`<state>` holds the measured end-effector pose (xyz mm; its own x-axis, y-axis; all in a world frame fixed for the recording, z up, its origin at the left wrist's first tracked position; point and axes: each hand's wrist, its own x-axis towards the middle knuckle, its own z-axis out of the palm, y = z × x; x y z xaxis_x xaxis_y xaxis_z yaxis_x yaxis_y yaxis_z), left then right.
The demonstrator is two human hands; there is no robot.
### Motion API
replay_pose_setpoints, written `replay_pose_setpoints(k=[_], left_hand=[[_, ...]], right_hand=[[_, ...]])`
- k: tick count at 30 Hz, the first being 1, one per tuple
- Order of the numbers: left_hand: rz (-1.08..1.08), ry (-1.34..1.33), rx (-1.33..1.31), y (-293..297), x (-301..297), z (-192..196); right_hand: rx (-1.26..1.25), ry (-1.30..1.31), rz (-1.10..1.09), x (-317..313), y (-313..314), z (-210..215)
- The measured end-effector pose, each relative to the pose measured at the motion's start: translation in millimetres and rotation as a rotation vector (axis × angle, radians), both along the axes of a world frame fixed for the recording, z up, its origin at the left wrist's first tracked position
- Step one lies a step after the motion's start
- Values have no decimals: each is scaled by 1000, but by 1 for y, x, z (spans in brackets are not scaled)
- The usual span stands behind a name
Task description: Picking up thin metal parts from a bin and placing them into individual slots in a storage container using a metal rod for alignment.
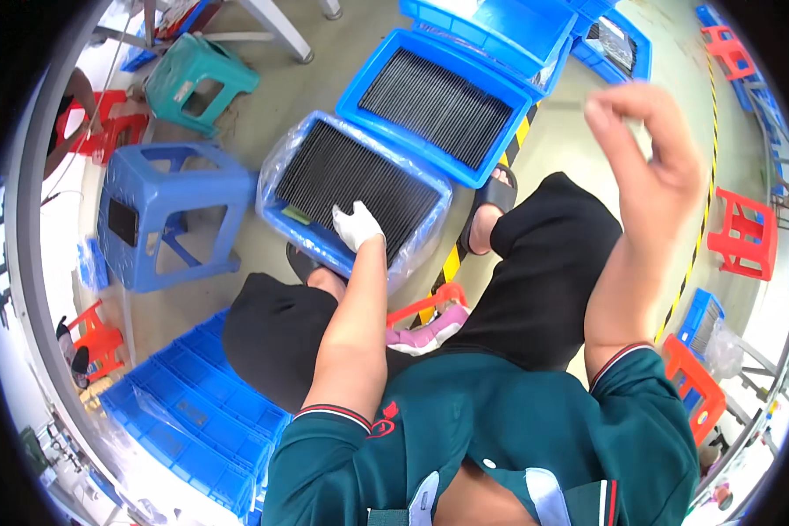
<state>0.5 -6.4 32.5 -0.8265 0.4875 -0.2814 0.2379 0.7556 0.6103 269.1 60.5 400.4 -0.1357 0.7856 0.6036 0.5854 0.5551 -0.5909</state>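
My left hand [358, 228], in a white glove, reaches into a blue bin lined with clear plastic [267, 207]. Its thumb and a finger are apart, touching or just above tightly packed rows of thin dark strips [355, 180]; I see nothing held. A small yellow-green piece [296, 215] lies in the bin beside the strips. My bare right hand [653, 145] is raised well off to the right, fingers curled towards the thumb in a pinch. Next to its fingertips shows a faint thin streak, too blurred to name.
Behind the lined bin is another blue bin [346, 103] of dark strips, with more blue bins [500, 35] beyond. A blue stool [180, 167] and a green stool [184, 74] stand left. Blue crates [193, 403] sit lower left. Another person's arm [81, 92] shows far left.
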Motion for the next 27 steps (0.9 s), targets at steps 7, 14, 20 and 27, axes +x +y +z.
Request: replay_pose_setpoints(k=[7, 14, 20, 27], left_hand=[[-471, 122, 195, 105, 53, 24], [-903, 199, -325, 193, 123, 0], [-1034, 452, -574, 256, 158, -58], [-1153, 721, -588, 290, 153, -116]], right_hand=[[-340, -121, 119, 22, -52, -57], [-456, -140, 181, 42, -36, -69], [-608, -105, 182, 61, -22, -67], [-760, -136, 135, 63, -2, -64]])
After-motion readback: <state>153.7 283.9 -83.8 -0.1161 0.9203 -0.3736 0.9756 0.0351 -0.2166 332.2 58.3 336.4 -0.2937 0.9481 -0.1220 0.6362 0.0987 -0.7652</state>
